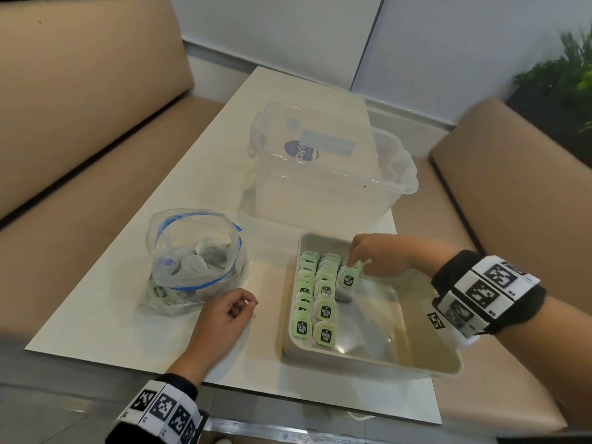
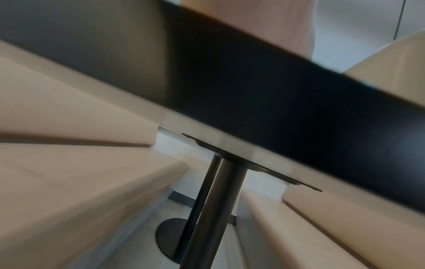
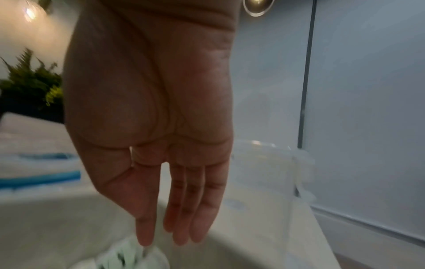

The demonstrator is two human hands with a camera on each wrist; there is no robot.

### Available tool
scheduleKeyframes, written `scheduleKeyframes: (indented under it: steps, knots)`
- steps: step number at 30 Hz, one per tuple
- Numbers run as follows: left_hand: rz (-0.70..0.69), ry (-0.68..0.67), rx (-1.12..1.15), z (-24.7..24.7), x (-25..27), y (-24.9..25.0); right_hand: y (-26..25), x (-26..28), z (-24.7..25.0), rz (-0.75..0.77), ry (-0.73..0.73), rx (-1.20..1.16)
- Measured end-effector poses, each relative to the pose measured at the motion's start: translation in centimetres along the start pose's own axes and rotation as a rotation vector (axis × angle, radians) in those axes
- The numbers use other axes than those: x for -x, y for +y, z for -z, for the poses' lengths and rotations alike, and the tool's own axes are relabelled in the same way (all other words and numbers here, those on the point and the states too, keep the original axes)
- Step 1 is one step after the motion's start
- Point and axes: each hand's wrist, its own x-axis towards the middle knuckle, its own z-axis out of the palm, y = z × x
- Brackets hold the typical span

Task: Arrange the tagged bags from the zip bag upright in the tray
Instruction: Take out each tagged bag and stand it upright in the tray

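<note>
At right of centre in the head view, the right hand pinches a green-tagged tea bag upright in the shallow beige plastic tray. The left hand rests loosely curled, holding nothing, beside the clear blue-sealed zip bag at centre left.

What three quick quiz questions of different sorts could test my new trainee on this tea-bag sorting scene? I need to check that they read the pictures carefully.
1. True or false: the right hand is at a green-tagged tea bag inside the beige plastic tray.
2. What rests beside the clear blue-zipped bag? A) left hand B) a spoon C) a cup
3. Fill in: the big clear plastic tub stands ____ the tray.

Key: 1 true; 2 A; 3 behind
</note>
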Motion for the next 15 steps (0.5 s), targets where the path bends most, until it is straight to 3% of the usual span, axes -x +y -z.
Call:
scheduleKeyframes:
  steps: [3, 9, 12, 15]
  knots:
    - [-0.06, 0.07, 0.026, 0.7, 1.2, -0.2, -2.0, 1.6, 3.1, 0.081, 0.121, -0.048]
    - [-0.333, 0.489, -0.097, 3.9, 4.5, 0.2, -10.8, 2.3, 9.9, 0.33, 0.266, -0.347]
    - [-0.231, 0.706, -0.02, 4.5, 4.2, 0.0, -15.5, -1.0, 11.2, 0.323, 0.252, -0.353]
    - [-0.086, 0.673, 0.09, 5.2, 2.6, -1.1, -19.1, -5.1, 10.7, 0.238, 0.227, -0.152]
